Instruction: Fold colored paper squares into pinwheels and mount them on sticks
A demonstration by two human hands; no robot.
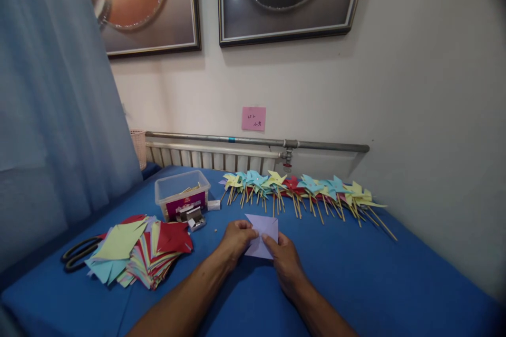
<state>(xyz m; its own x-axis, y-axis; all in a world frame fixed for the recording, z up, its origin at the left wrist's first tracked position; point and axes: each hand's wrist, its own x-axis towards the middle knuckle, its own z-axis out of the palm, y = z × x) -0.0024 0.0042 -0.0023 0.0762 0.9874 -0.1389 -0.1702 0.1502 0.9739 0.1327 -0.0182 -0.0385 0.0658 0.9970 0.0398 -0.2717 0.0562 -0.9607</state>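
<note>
Between my two hands is a lilac paper square [264, 222] with slits cut in from its corners. My left hand [236, 239] pinches its left edge, thumb on top near the middle. On the right side, my right hand [285, 258] grips the sheet, its thumb also pressed near the centre. The fingers behind the paper are hidden. Past the paper lies a long row of finished pinwheels [292, 184] in yellow, blue and red, their wooden sticks pointing toward me.
At left, a pile of coloured cut paper sheets [122, 239] partly covers black-handled scissors [79, 254]. Behind it stands a clear plastic tub [182, 189] with sticks inside. Small boxes, including an open one [195, 219], sit beside the tub. A radiator [213, 155] lines the wall.
</note>
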